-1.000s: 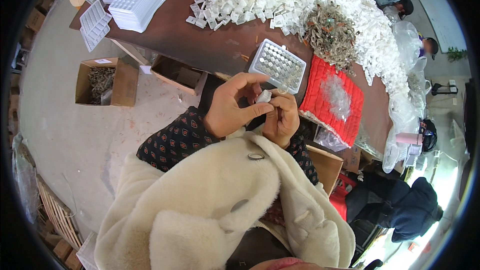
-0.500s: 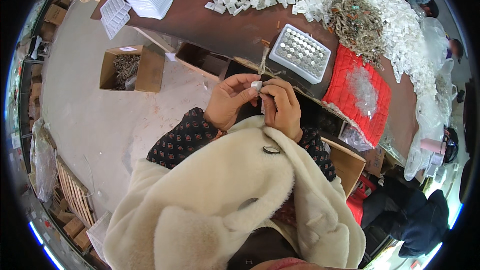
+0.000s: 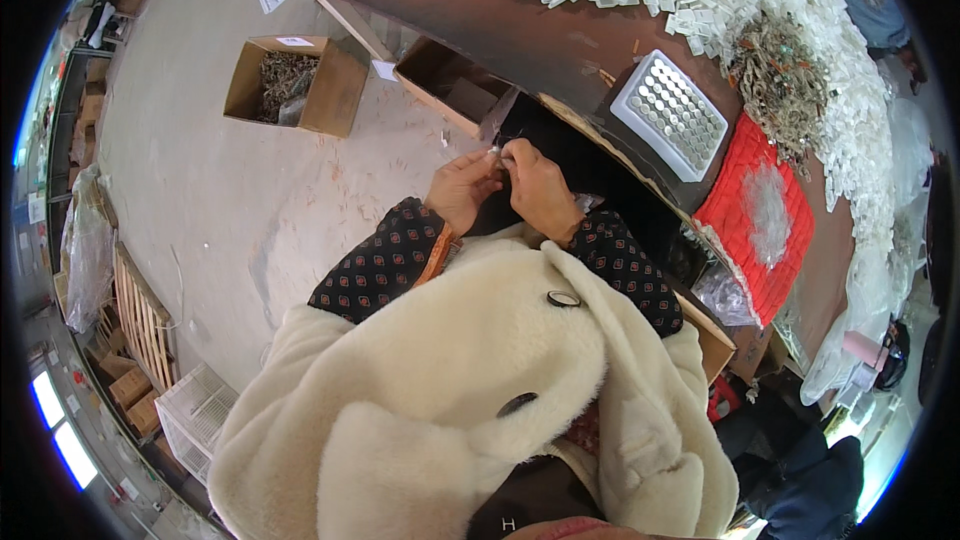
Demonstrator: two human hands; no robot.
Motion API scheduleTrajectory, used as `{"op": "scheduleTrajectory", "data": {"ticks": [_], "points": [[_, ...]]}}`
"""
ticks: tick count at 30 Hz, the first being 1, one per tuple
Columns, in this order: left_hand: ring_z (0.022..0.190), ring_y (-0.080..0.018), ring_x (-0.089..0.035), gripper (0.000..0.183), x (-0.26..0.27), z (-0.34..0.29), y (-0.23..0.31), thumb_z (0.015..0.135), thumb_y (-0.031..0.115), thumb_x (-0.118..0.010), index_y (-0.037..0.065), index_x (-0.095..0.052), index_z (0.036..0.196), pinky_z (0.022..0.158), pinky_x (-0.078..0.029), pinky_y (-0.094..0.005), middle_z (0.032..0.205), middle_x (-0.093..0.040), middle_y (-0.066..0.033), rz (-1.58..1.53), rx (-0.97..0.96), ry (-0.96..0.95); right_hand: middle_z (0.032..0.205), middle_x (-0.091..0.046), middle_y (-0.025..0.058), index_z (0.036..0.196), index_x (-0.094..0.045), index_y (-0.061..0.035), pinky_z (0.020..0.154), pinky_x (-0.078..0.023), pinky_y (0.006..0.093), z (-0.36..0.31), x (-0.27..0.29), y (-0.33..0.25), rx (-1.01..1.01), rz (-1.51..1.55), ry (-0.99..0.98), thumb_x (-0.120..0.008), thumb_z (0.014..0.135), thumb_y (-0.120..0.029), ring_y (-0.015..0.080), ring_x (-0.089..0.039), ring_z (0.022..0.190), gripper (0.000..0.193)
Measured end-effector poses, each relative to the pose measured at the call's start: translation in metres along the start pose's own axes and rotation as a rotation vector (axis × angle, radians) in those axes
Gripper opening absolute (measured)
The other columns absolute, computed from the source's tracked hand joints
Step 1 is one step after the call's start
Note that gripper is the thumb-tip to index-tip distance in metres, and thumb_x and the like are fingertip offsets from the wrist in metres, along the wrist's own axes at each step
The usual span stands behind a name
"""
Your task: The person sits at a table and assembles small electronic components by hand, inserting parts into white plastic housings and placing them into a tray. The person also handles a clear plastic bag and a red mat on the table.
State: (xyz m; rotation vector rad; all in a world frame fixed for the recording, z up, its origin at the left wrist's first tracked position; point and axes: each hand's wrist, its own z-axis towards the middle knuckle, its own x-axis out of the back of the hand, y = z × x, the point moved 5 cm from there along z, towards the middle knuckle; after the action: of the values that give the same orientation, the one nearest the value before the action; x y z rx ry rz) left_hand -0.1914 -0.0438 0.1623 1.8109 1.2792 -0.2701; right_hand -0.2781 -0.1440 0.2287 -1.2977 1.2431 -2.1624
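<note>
The left hand (image 3: 463,190) pinches a small white piece (image 3: 495,151) between thumb and curled fingers; the right hand (image 3: 541,192) bends its fingers in beside it, their grip unclear. Right of both hands lie a white plastic tray (image 3: 649,141) and red quilted cloth (image 3: 730,205).

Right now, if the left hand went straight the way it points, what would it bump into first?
Probably the right hand, just ahead: the left hand points toward its fingertips, with a small pale piece where they meet. Whether the hands touch, I can't tell.
</note>
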Motion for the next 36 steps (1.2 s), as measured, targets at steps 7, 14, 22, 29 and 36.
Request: {"op": "scheduleTrajectory", "data": {"ticks": [7, 14, 22, 29, 36], "points": [[0.085, -0.0109, -0.061, 0.021, 0.004, 0.010, -0.003, 0.096, 0.017, -0.059, 0.005, -0.063, 0.113, 0.077, -0.051, -0.0247, 0.102, -0.068, -0.0022, -0.043, 0.035, -0.027, 0.083, -0.060, 0.0231, 0.099, -0.048, -0.0016, 0.063, -0.050, 0.0434, 0.001, -0.003, 0.012, -0.088, 0.016, -0.042, -0.052, 0.090, 0.001, 0.0431, -0.062, 0.077, 0.010], [0.084, -0.0117, -0.062, 0.022, 0.010, 0.020, -0.007, 0.094, 0.015, -0.061, 0.003, -0.063, 0.112, 0.077, -0.052, -0.0253, 0.100, -0.068, -0.0030, -0.094, 0.057, -0.014, 0.084, -0.060, 0.0218, 0.100, -0.048, -0.0027, 0.064, -0.050, 0.0441, 0.005, -0.004, 0.019, -0.132, -0.002, -0.058, -0.052, 0.092, 0.000, 0.0432, -0.062, 0.079, 0.009], [0.082, -0.0127, -0.063, 0.021, 0.011, 0.023, -0.004, 0.093, 0.012, -0.062, 0.002, -0.062, 0.112, 0.076, -0.053, -0.0260, 0.099, -0.068, -0.0040, -0.118, 0.051, 0.034, 0.085, -0.060, 0.0216, 0.100, -0.049, -0.0026, 0.065, -0.050, 0.0422, 0.009, -0.008, 0.023, -0.164, 0.022, -0.062, -0.052, 0.092, -0.002, 0.0428, -0.061, 0.079, 0.008], [0.079, -0.0134, -0.061, 0.021, 0.009, 0.024, -0.003, 0.092, 0.010, -0.063, 0.001, -0.063, 0.111, 0.074, -0.052, -0.0277, 0.097, -0.067, -0.0046, -0.085, 0.045, 0.021, 0.084, -0.061, 0.0210, 0.096, -0.052, -0.0021, 0.065, -0.050, 0.0409, 0.009, -0.008, 0.024, -0.134, 0.020, -0.063, -0.053, 0.091, 0.000, 0.0408, -0.062, 0.078, 0.006], [0.077, -0.0139, -0.061, 0.022, 0.009, 0.024, -0.002, 0.091, 0.009, -0.064, 0.000, -0.063, 0.111, 0.073, -0.052, -0.0284, 0.096, -0.068, -0.0053, -0.055, 0.032, 0.015, 0.082, -0.061, 0.0194, 0.096, -0.053, -0.0021, 0.065, -0.051, 0.0407, 0.008, -0.007, 0.024, -0.138, 0.041, -0.056, -0.054, 0.090, 0.000, 0.0387, -0.063, 0.078, 0.006]]}}
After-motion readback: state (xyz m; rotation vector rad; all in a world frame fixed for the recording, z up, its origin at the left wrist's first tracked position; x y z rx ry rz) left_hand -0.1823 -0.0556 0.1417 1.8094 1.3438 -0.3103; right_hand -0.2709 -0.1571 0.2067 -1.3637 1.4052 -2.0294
